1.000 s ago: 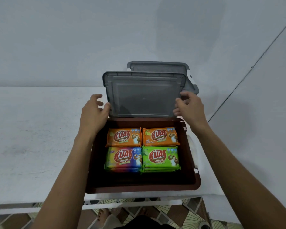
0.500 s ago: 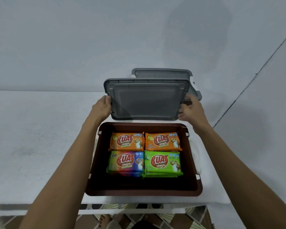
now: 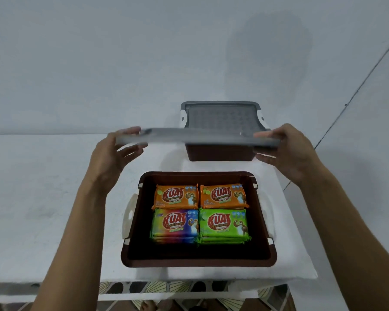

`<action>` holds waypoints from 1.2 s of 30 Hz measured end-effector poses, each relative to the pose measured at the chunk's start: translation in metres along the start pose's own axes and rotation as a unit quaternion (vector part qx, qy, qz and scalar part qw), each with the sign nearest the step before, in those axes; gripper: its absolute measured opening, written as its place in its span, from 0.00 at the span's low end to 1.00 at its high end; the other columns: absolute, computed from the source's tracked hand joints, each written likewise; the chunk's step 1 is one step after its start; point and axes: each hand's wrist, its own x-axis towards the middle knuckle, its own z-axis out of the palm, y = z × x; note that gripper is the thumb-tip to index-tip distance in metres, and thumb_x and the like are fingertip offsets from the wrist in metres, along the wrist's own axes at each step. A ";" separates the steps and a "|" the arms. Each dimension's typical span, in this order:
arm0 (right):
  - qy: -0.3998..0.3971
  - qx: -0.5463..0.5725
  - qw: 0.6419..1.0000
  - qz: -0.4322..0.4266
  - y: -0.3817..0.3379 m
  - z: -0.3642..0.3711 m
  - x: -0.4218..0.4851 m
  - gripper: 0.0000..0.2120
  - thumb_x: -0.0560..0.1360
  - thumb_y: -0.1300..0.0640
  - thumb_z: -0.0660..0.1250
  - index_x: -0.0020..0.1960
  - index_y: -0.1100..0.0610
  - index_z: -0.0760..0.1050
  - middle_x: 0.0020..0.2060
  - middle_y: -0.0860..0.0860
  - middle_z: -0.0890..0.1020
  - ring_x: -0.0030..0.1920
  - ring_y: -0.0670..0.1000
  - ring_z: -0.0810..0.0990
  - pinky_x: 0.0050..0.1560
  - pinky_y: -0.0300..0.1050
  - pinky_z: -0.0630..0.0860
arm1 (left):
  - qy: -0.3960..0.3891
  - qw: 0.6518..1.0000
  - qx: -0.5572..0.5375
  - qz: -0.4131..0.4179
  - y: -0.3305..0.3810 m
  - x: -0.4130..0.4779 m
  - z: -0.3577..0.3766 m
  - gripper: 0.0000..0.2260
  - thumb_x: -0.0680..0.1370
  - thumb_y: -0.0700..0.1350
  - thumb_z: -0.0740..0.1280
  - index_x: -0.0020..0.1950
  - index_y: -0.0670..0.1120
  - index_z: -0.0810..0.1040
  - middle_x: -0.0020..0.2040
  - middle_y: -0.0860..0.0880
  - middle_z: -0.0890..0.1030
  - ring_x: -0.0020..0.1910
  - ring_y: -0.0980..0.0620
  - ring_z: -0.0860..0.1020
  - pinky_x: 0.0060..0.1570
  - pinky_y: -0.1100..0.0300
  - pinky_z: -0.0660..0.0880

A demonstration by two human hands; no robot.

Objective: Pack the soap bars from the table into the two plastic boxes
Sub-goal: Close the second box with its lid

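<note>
A brown plastic box [image 3: 198, 261] stands open near the table's front edge. Inside it lie stacked soap bars: two orange packs [image 3: 176, 196] at the back, a rainbow pack [image 3: 174, 223] and a green pack [image 3: 224, 224] in front. Both my hands hold a grey lid [image 3: 198, 136] level in the air behind that box. My left hand [image 3: 112, 153] grips its left end and my right hand [image 3: 288, 149] grips its right end. A second brown box [image 3: 220, 152] stands farther back with a grey lid [image 3: 220, 115] on it.
The white table [image 3: 43, 198] stretches to the left and meets a pale wall behind. White latch handles [image 3: 128, 215] stick out at the open box's sides. Patterned floor tiles [image 3: 166, 287] and bare feet show below the table's front edge.
The lid was standing tilted up behind the open box; it now lies level and edge-on in my hands, lifted higher. The view has shifted so the back box shows more fully.
</note>
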 end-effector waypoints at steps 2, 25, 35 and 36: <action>0.008 -0.028 0.999 -0.015 0.001 -0.002 -0.004 0.17 0.79 0.51 0.62 0.37 0.57 0.82 0.39 0.53 0.83 0.41 0.52 0.80 0.44 0.47 0.77 | -0.013 0.999 0.033 0.008 -0.002 -0.007 -0.004 0.14 0.82 0.45 0.59 0.50 0.48 0.85 0.56 0.48 0.84 0.50 0.50 0.82 0.45 0.58 0.77; 0.058 -0.490 0.851 -0.180 0.104 -0.019 -0.080 0.18 0.77 0.57 0.67 0.67 0.53 0.74 0.47 0.49 0.79 0.39 0.45 0.76 0.52 0.51 0.80 | 0.009 0.821 0.555 0.132 -0.077 -0.075 -0.025 0.18 0.80 0.47 0.64 0.70 0.54 0.73 0.53 0.41 0.82 0.57 0.40 0.76 0.51 0.47 0.73; 0.063 -0.485 0.853 -0.184 0.126 -0.025 -0.088 0.17 0.75 0.57 0.69 0.63 0.50 0.74 0.53 0.48 0.72 0.50 0.49 0.75 0.49 0.46 0.78 | 0.006 0.857 0.505 0.100 -0.081 -0.084 -0.032 0.20 0.79 0.49 0.65 0.71 0.54 0.70 0.68 0.49 0.74 0.63 0.45 0.75 0.57 0.45 0.73; 0.063 -0.476 0.857 -0.185 0.129 -0.026 -0.089 0.17 0.75 0.57 0.69 0.62 0.50 0.74 0.55 0.47 0.70 0.51 0.49 0.74 0.50 0.48 0.79 | 0.003 0.862 0.499 0.092 -0.081 -0.085 -0.032 0.20 0.79 0.50 0.65 0.72 0.55 0.70 0.68 0.48 0.74 0.63 0.46 0.75 0.57 0.45 0.74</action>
